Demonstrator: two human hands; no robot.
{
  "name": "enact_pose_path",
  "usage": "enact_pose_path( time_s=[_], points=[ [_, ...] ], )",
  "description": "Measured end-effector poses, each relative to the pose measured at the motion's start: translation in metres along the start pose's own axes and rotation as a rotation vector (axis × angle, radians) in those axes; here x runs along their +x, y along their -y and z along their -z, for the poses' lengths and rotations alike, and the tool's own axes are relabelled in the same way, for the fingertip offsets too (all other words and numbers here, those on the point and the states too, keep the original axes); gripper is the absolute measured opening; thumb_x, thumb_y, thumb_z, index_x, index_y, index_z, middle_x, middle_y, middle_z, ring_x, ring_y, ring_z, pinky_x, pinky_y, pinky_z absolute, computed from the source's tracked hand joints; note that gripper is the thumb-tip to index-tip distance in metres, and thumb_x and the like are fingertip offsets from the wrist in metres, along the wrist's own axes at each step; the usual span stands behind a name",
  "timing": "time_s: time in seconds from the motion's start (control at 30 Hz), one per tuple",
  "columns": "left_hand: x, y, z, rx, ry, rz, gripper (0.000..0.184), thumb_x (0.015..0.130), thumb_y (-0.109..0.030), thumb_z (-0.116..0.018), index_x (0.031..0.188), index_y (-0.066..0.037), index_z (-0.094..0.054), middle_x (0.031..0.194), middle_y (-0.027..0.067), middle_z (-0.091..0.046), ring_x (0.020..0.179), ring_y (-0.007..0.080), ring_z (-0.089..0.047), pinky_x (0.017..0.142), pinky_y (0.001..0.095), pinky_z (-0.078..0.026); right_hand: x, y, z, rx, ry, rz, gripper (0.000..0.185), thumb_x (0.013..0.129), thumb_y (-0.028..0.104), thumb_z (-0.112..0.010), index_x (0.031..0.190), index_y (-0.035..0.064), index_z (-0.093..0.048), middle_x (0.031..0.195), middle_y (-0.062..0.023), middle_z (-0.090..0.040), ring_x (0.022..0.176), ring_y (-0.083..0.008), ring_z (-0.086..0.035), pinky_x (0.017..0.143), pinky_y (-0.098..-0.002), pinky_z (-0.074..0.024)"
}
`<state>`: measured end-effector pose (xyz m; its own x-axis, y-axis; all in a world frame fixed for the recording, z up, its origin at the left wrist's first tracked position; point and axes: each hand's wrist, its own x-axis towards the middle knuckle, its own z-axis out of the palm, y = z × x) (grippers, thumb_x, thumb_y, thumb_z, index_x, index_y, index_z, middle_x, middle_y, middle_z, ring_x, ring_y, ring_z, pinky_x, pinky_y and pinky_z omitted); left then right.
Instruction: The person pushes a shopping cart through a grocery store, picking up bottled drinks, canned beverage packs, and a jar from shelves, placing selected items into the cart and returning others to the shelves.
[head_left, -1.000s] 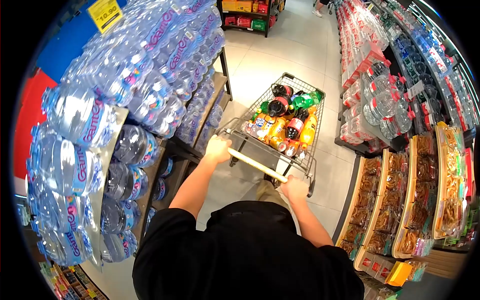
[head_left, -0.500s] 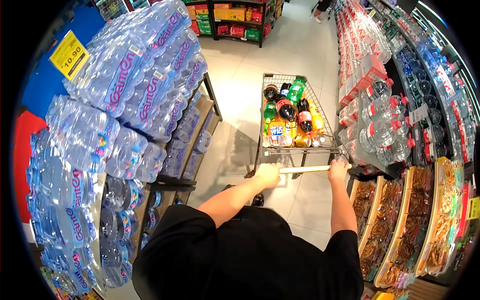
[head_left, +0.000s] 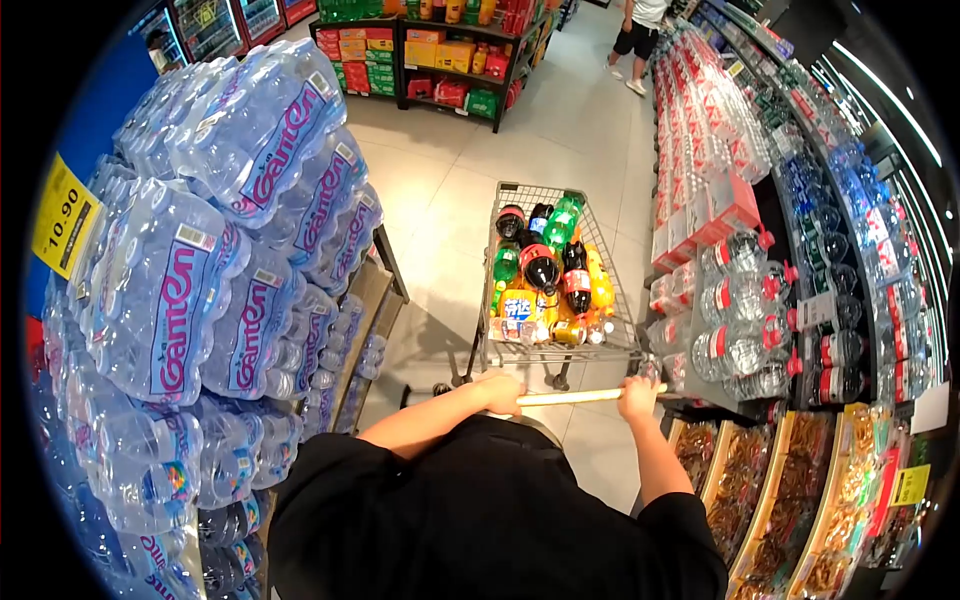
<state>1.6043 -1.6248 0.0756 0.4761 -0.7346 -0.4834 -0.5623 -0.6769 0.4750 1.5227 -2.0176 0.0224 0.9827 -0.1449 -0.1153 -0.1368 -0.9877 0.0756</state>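
Metal cart [head_left: 590, 352]: on floor [head_left: 440, 245], ahead of the person, piled with drink bottles [head_left: 541, 268].
Handle [head_left: 575, 397]: left hand [head_left: 499, 391] and right hand [head_left: 638, 397] wrapped around it, near each end.
Right side: large water bottles [head_left: 730, 302] look near cart's corner; best give them room.
Left side: water packs [head_left: 170, 290], apart from cart.
Pushing: even pressure, both hands, likely steers best.
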Motion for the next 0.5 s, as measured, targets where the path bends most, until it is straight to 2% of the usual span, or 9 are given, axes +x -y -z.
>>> enact_pose_path(
  time_s=[0.03, 0.07, 0.13, 0.23, 0.3, 0.43, 0.5],
  points=[
    [-0.009, 0.010, 0.015, 0.012, -0.011, 0.029, 0.044, 0.085, -0.044, -0.076, 0.115, -0.012, -0.080, 0.110, 0.0169, -0.079, 0.109, 0.0380, -0.074, 0.094, 0.0510, -0.058, 0.008, 0.013, 0.003, 0.040, -0.024, 0.049, 0.016, 0.085, 0.015, -0.070, 0.093, 0.0188, -0.084, 0.099, -0.0063, -0.076, 0.108, -0.0306, -0.068, 0.116, -0.0561, -0.0379],
    [-0.015, 0.025, 0.023, 0.014, -0.038, 0.082, 0.040, 0.085, -0.041, -0.075, 0.112, -0.012, -0.081, 0.106, 0.0150, -0.080, 0.105, 0.0363, -0.076, 0.091, 0.0493, -0.059, 0.014, 0.026, 0.019, 0.158, -0.059, 0.137, 0.017, 0.083, 0.015, -0.070, 0.091, 0.0179, -0.084, 0.093, -0.0075, -0.077, 0.096, -0.0319, -0.072, 0.103, -0.0491, -0.0482],
    [-0.021, 0.052, 0.038, 0.043, -0.065, 0.185, 0.034, 0.085, -0.037, -0.074, 0.108, -0.013, -0.083, 0.102, 0.0134, -0.080, 0.100, 0.0346, -0.077, 0.088, 0.0475, -0.060, 0.034, 0.053, 0.029, 0.195, -0.010, 0.165, 0.013, 0.082, 0.018, -0.070, 0.087, 0.0159, -0.081, 0.088, -0.0091, -0.077, 0.085, -0.0342, -0.074, 0.087, -0.0458, -0.0562],
    [-0.030, 0.085, 0.074, 0.102, -0.118, 0.349, 0.027, 0.086, -0.029, -0.070, 0.103, -0.015, -0.084, 0.100, 0.0114, -0.081, 0.097, 0.0325, -0.078, 0.085, 0.0466, -0.061, 0.075, 0.088, 0.038, 0.180, 0.024, 0.306, 0.011, 0.082, 0.022, -0.071, 0.084, 0.0138, -0.077, 0.088, -0.0101, -0.076, 0.084, -0.0347, -0.075, 0.076, -0.0469, -0.0590],
    [-0.040, 0.097, 0.101, 0.087, -0.165, 0.429, 0.024, 0.087, -0.026, -0.068, 0.102, -0.016, -0.084, 0.100, 0.0109, -0.081, 0.098, 0.0320, -0.078, 0.086, 0.0469, -0.061, 0.094, 0.109, 0.036, 0.191, -0.012, 0.312, 0.012, 0.081, 0.024, -0.071, 0.083, 0.0130, -0.075, 0.086, -0.0102, -0.076, 0.085, -0.0350, -0.075, 0.076, -0.0485, -0.0595],
    [-0.019, 0.135, 0.130, 0.075, -0.209, 0.455, 0.022, 0.087, -0.025, -0.068, 0.100, -0.016, -0.082, 0.098, 0.0108, -0.081, 0.097, 0.0324, -0.078, 0.088, 0.0469, -0.061, 0.149, 0.122, 0.047, 0.237, -0.072, 0.362, 0.011, 0.080, 0.024, -0.072, 0.083, 0.0130, -0.072, 0.081, -0.0090, -0.074, 0.080, -0.0346, -0.075, 0.074, -0.0489, -0.0600],
    [-0.003, 0.146, 0.142, 0.082, -0.215, 0.449, 0.023, 0.088, -0.030, -0.069, 0.101, -0.016, -0.080, 0.095, 0.0102, -0.081, 0.095, 0.0319, -0.078, 0.086, 0.0474, -0.060, 0.181, 0.122, 0.048, 0.240, -0.105, 0.388, 0.011, 0.079, 0.024, -0.072, 0.081, 0.0134, -0.071, 0.080, -0.0081, -0.073, 0.077, -0.0334, -0.074, 0.072, -0.0480, -0.0595]
  ],
)
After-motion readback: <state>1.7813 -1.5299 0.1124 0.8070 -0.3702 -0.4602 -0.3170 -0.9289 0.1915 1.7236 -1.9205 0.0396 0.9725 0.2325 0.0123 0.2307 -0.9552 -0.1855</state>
